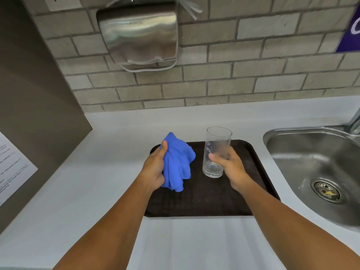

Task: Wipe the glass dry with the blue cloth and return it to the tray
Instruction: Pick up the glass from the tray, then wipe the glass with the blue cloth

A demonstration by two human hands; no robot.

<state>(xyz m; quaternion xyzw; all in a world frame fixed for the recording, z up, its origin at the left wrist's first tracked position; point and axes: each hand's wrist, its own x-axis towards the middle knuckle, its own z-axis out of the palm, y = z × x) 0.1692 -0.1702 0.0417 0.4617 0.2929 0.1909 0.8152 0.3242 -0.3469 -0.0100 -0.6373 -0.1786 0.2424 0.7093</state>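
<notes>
A tall clear glass (216, 147) stands upright over the dark brown tray (198, 199), with droplets on its wall. My right hand (230, 168) is wrapped around its lower half. Whether its base touches the tray I cannot tell. To the left of the glass, my left hand (153, 168) holds a bunched blue cloth (176, 164) above the tray's left part. The cloth and the glass are a short gap apart.
The tray lies on a white counter (97, 172). A steel sink (319, 172) with a drain sits to the right, a tap at the far right edge. A steel wall unit (138, 34) hangs on the grey brick wall. A printed sheet (11, 164) is on the left panel.
</notes>
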